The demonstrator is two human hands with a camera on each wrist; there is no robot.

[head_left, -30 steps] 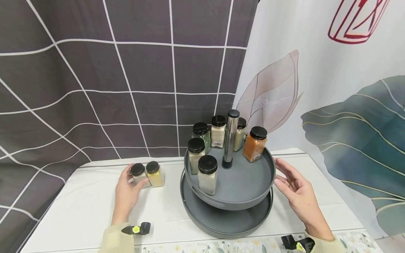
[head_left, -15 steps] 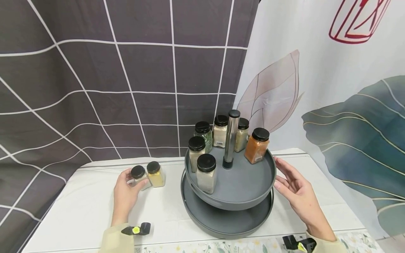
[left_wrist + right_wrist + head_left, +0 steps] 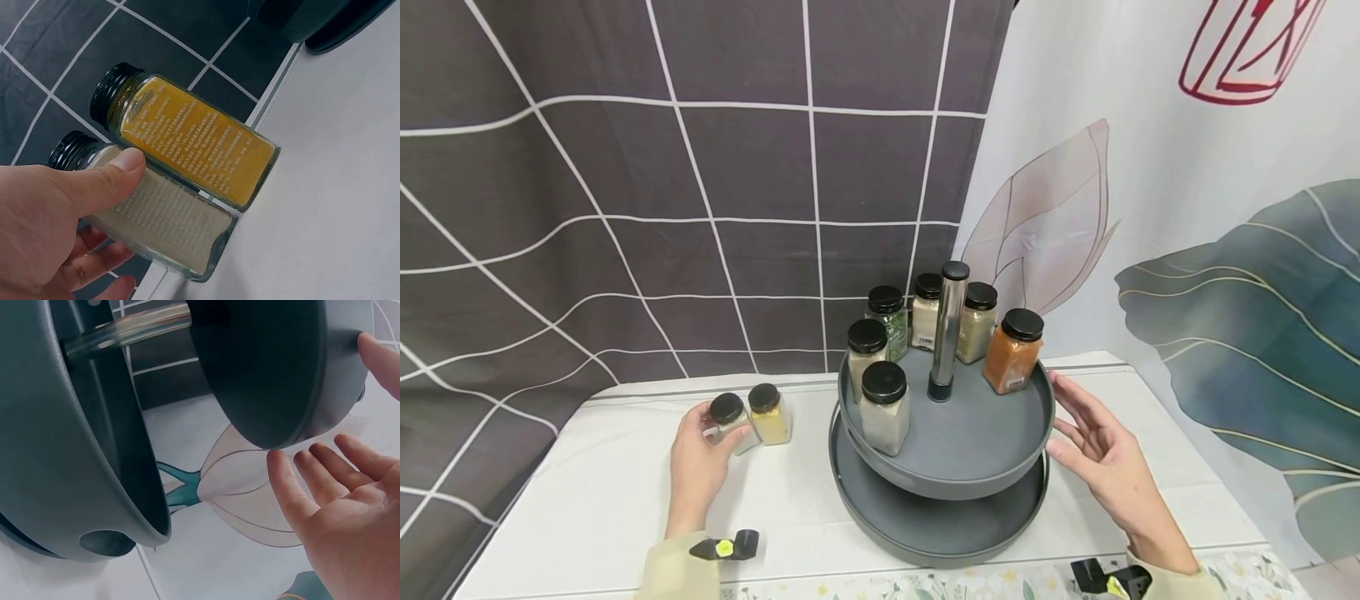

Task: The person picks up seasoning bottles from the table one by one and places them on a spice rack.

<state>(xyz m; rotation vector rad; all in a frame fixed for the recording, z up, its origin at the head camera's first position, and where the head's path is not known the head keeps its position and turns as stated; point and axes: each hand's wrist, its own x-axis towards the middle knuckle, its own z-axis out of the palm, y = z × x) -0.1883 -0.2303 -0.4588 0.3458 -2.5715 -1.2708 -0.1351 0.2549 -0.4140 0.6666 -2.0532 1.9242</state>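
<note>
My left hand (image 3: pixel 700 467) grips a square glass jar of pale powder (image 3: pixel 169 219), its thumb across the near face. Beside it stands a jar of yellow powder (image 3: pixel 200 147) with a black lid. On the right, a grey two-tier turntable carries several black-lidded spice jars on its upper tray (image 3: pixel 992 442). Among them are an orange-powder jar (image 3: pixel 1011 358) at the right and a greyish-white-powder jar (image 3: pixel 883 421) at the front left. My right hand (image 3: pixel 1105 458) has its fingers extended, the thumb and fingertips at the upper tray's right rim.
The turntable's lower tray (image 3: pixel 925 533) sits on the white tabletop (image 3: pixel 790 517). A metal post (image 3: pixel 949 333) rises through the upper tray's middle. Behind the table hang a dark grid-patterned curtain (image 3: pixel 737 167) and a white leaf-print curtain (image 3: pixel 1075 67).
The upper tray has turned a little clockwise seen from above: the orange jar came forward, the front-left jar went left and back. The left hand's jar has shifted slightly.
</note>
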